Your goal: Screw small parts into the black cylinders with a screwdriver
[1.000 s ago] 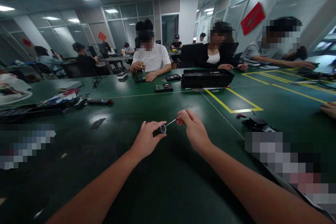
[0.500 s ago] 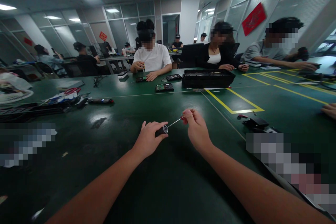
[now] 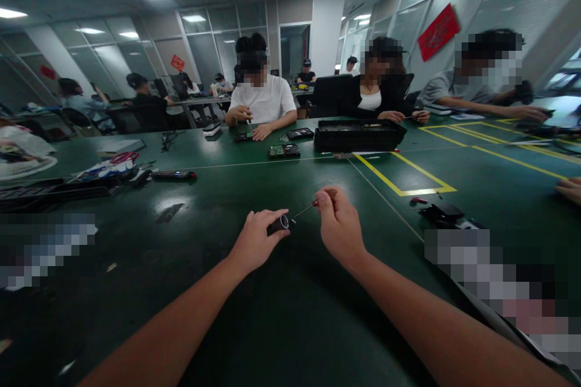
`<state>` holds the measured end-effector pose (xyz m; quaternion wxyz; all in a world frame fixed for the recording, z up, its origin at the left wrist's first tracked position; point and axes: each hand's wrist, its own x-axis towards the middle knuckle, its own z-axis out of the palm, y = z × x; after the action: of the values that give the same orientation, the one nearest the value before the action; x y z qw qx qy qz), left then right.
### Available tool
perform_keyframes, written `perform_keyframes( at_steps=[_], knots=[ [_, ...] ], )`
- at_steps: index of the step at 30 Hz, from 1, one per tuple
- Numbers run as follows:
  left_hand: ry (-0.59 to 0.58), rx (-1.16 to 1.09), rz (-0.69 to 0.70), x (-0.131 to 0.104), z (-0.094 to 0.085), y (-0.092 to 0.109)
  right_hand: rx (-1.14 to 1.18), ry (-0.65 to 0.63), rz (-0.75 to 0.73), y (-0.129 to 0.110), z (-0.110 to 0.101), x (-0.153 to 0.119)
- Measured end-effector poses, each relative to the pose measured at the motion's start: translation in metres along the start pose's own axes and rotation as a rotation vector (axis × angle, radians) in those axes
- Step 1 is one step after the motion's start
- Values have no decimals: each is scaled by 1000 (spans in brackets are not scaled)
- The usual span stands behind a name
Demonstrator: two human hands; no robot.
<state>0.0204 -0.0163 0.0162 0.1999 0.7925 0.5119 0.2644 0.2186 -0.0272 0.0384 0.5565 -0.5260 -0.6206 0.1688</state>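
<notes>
Near the middle of the green table, my left hand (image 3: 255,240) grips a small dark cylinder (image 3: 278,225) whose pale-rimmed round end faces right. My right hand (image 3: 340,222) is closed around the reddish handle of a thin screwdriver (image 3: 305,211). Its metal shaft points down and left toward the cylinder's rim. A short gap separates the tip from the cylinder, and a tiny bright piece shows by the tip, too small to identify. Both hands are raised over the table.
Beyond my hands lie a circuit board part (image 3: 284,151) and a long black tray (image 3: 360,135). A black pen-like tool (image 3: 173,175) and a pile with red-handled scissors (image 3: 124,157) are at left. Black parts (image 3: 447,215) lie at right. Several people sit around the table.
The screwdriver tip has come away from the cylinder's open end, leaving a small gap. The cylinder has turned slightly in my left hand.
</notes>
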Motion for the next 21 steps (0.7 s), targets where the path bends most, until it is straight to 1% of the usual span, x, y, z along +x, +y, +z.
perform_keyframes(
  at_steps=[3, 6, 7, 10, 14, 16, 17, 19, 21],
  knots=[
    [51, -84, -32, 1, -2, 0, 17, 32, -3, 1, 0, 0],
    [105, -222, -97, 3, -7, 0, 26, 41, 1, 3, 0, 0],
    [99, -280, -135, 4, -9, 0, 31, 40, 4, 3, 0, 0],
    [32, -450, -248, 7, -16, 0, 49, 37, 15, 4, -1, 1],
    [-65, -607, -268, 10, -20, 6, 58, 39, 20, 4, -1, 1],
    [-170, -574, -295, 10, -21, 13, 64, 44, 21, 5, -1, 2],
    [-220, -509, -292, 10, -21, 17, 68, 46, 21, 5, 0, 2],
    [-289, -307, -236, 9, -20, 26, 79, 51, 18, 5, 0, 2],
    [-300, -98, -135, 8, -16, 33, 92, 45, 18, 5, 1, 2]
  ],
)
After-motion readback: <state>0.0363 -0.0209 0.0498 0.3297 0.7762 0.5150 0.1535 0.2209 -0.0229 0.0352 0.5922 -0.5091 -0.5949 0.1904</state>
